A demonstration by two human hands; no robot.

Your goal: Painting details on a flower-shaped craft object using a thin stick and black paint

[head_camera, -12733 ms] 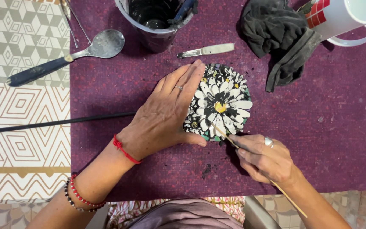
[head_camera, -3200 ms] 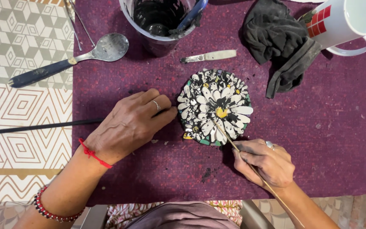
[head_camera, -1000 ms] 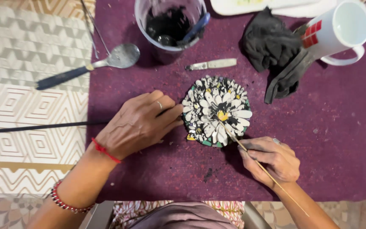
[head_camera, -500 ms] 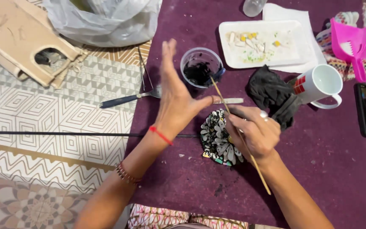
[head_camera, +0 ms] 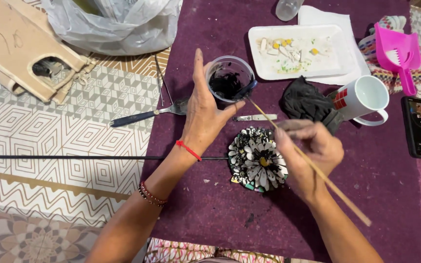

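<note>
The thin wooden stick (head_camera: pixel 313 168) is slanting across the purple worktop (head_camera: pixel 381 195), its tip reaching the clear cup of black paste (head_camera: pixel 229 80). The right hand (head_camera: pixel 308 148) is pinching the stick near its upper half, its grip clenched around it. The left hand (head_camera: pixel 205 109) is lying open-fingered against the cup's near side, thumb touching its rim, grasping nothing fully. The round flower mosaic (head_camera: pixel 257 159) is sitting just below both hands. A white mug (head_camera: pixel 364 100), a black cloth (head_camera: pixel 305 102) and a spoon (head_camera: pixel 147 114) are lying nearby.
</note>
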